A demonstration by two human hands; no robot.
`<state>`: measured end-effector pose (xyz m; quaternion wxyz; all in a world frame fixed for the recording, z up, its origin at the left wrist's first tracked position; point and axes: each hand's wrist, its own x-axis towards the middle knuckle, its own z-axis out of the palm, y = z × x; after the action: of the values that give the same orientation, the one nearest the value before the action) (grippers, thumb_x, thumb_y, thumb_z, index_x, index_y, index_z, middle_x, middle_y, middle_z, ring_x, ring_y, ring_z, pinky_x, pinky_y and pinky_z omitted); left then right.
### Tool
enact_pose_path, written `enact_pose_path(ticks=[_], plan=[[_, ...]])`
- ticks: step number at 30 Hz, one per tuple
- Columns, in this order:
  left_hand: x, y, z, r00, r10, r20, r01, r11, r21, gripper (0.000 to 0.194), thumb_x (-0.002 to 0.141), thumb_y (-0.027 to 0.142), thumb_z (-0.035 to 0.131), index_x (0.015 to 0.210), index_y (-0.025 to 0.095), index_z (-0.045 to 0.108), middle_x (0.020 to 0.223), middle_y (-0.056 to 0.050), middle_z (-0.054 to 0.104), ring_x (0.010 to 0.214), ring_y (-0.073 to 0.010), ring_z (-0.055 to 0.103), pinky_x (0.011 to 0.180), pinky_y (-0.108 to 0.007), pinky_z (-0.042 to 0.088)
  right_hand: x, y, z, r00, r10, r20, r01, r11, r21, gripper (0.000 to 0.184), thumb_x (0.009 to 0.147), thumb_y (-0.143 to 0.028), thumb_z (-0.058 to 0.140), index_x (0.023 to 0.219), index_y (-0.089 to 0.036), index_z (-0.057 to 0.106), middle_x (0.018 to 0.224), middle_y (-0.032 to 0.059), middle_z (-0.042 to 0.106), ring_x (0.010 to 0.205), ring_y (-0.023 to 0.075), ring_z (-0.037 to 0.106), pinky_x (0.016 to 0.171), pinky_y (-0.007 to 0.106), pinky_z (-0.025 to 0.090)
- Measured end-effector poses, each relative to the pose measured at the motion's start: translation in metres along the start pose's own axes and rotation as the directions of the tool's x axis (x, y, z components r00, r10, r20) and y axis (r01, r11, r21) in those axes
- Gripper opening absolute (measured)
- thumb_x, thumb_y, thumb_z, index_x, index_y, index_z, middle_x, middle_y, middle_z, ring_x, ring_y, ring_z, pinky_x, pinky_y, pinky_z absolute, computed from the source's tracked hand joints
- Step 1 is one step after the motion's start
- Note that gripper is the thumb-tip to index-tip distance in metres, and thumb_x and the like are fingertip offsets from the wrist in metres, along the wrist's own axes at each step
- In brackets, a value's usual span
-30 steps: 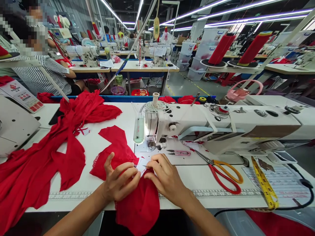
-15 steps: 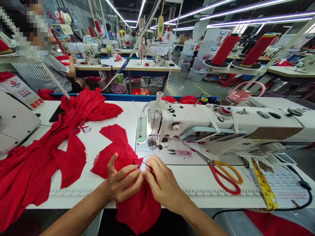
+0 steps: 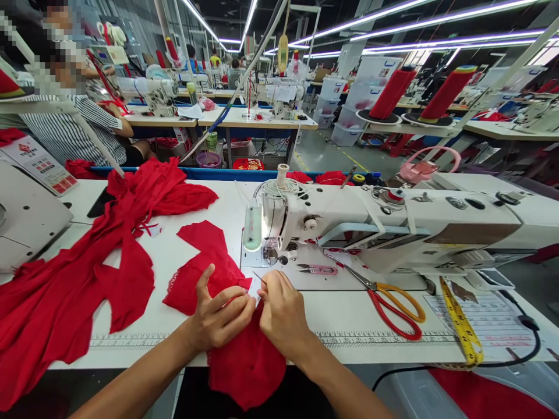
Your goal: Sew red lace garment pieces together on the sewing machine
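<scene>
My left hand (image 3: 218, 319) pinches the edge of a red fabric piece (image 3: 203, 262) between thumb and fingers. The piece lies partly on the table and hangs over its front edge towards my lap. A small white label (image 3: 254, 287) shows at the pinched edge, between both hands. My right hand (image 3: 286, 317) is closed around a thin, dark, pointed tool (image 3: 258, 277), its tip up and to the left, just above the label. Most of the tool is hidden in the fingers, so its exact kind is unclear.
Ahead stands a white sewing machine (image 3: 349, 215), with pink thread snips (image 3: 318, 269) on its bed. Scissors (image 3: 393, 308) and a yellow tape measure (image 3: 463, 326) lie to the right. A long heap of red fabric (image 3: 74, 279) covers the left side. A co-worker in stripes (image 3: 74, 131) sits beyond.
My right hand has lifted slightly, and the tool's tip has come away from the fabric edge, now pointing upward. The left hand keeps its pinch nearly in place.
</scene>
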<state>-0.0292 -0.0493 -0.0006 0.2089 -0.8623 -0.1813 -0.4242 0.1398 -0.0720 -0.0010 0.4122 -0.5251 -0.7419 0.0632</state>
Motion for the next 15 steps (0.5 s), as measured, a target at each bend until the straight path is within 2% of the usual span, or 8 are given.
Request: enact_pose_path(ticks=[2, 4, 6, 8, 10, 11, 13, 15], plan=[[-0.001, -0.001, 0.000, 1.000, -0.014, -0.015, 0.013, 1.000, -0.012, 0.018, 0.096, 0.006, 0.054, 0.091, 0.013, 0.070, 0.079, 0.002, 0.074, 0.083, -0.0136, 0.070, 0.121, -0.062, 0.018, 0.002, 0.000, -0.005, 0.987, 0.116, 0.108, -0.145, 0.935, 0.324, 0.017, 0.088, -0.009, 0.037, 0.081, -0.024, 0.037, 0.078, 0.0005, 0.055, 0.072, 0.0165, 0.052, 0.063, 0.028, 0.041], [-0.003, -0.002, -0.001, 0.999, -0.040, -0.027, 0.039, 0.999, -0.016, 0.016, 0.095, 0.007, 0.056, 0.090, 0.014, 0.070, 0.079, 0.002, 0.075, 0.082, -0.0136, 0.069, 0.121, -0.062, 0.018, 0.004, -0.001, -0.009, 0.953, 0.192, 0.235, -0.293, 0.778, 0.555, 0.015, 0.094, -0.018, 0.040, 0.081, -0.025, 0.037, 0.079, -0.0006, 0.056, 0.071, 0.0148, 0.054, 0.064, 0.027, 0.044], [-0.004, -0.002, -0.001, 0.997, -0.063, -0.033, 0.062, 0.998, -0.029, 0.015, 0.093, 0.006, 0.059, 0.089, 0.015, 0.070, 0.079, 0.002, 0.074, 0.081, -0.0136, 0.069, 0.121, -0.062, 0.017, 0.004, -0.002, -0.011, 0.923, 0.214, 0.321, -0.380, 0.649, 0.659, 0.017, 0.097, -0.026, 0.041, 0.080, -0.025, 0.037, 0.077, -0.0016, 0.055, 0.065, 0.0132, 0.051, 0.060, 0.026, 0.043], [-0.005, -0.002, -0.002, 0.997, -0.067, -0.036, 0.065, 0.996, -0.060, 0.014, 0.092, 0.006, 0.060, 0.089, 0.015, 0.070, 0.080, 0.002, 0.075, 0.082, -0.0137, 0.068, 0.122, -0.062, 0.015, 0.003, -0.002, -0.012, 0.919, 0.181, 0.350, -0.382, 0.624, 0.681, 0.017, 0.098, -0.027, 0.040, 0.081, -0.025, 0.038, 0.075, -0.0023, 0.054, 0.059, 0.0118, 0.048, 0.056, 0.025, 0.041], [-0.006, 0.000, -0.002, 0.997, -0.063, -0.039, 0.058, 0.993, -0.100, 0.014, 0.093, 0.008, 0.060, 0.088, 0.016, 0.070, 0.082, 0.003, 0.075, 0.083, -0.0139, 0.068, 0.122, -0.061, 0.014, 0.002, 0.000, -0.013, 0.949, 0.069, 0.309, -0.261, 0.723, 0.640, 0.014, 0.096, -0.021, 0.039, 0.082, -0.025, 0.038, 0.074, -0.0024, 0.055, 0.059, 0.0118, 0.048, 0.056, 0.024, 0.040], [-0.007, 0.001, -0.002, 0.998, -0.058, -0.038, 0.053, 0.991, -0.121, 0.013, 0.093, 0.008, 0.060, 0.088, 0.016, 0.070, 0.082, 0.003, 0.075, 0.084, -0.0143, 0.068, 0.122, -0.061, 0.014, 0.002, 0.004, -0.014, 0.961, -0.035, 0.275, -0.139, 0.797, 0.588, 0.013, 0.093, -0.017, 0.039, 0.082, -0.025, 0.038, 0.074, -0.0019, 0.056, 0.060, 0.0123, 0.050, 0.057, 0.024, 0.040], [-0.009, 0.002, -0.002, 0.998, -0.055, -0.022, 0.051, 0.984, -0.171, 0.013, 0.093, 0.008, 0.059, 0.088, 0.016, 0.068, 0.080, 0.003, 0.074, 0.086, -0.0147, 0.068, 0.122, -0.060, 0.014, 0.003, 0.016, -0.020, 0.944, -0.247, 0.220, 0.143, 0.904, 0.402, 0.012, 0.086, -0.014, 0.042, 0.080, -0.025, 0.040, 0.071, -0.0017, 0.056, 0.061, 0.0137, 0.050, 0.056, 0.025, 0.038], [-0.010, 0.000, -0.003, 0.994, -0.112, 0.001, 0.110, 0.972, -0.210, 0.014, 0.092, 0.006, 0.058, 0.090, 0.017, 0.067, 0.077, 0.003, 0.073, 0.085, -0.0142, 0.067, 0.122, -0.059, 0.016, 0.005, 0.035, -0.029, 0.921, -0.339, 0.192, 0.302, 0.932, 0.199, 0.014, 0.081, -0.013, 0.043, 0.075, -0.025, 0.040, 0.064, -0.0025, 0.053, 0.056, 0.0142, 0.047, 0.052, 0.026, 0.033]])
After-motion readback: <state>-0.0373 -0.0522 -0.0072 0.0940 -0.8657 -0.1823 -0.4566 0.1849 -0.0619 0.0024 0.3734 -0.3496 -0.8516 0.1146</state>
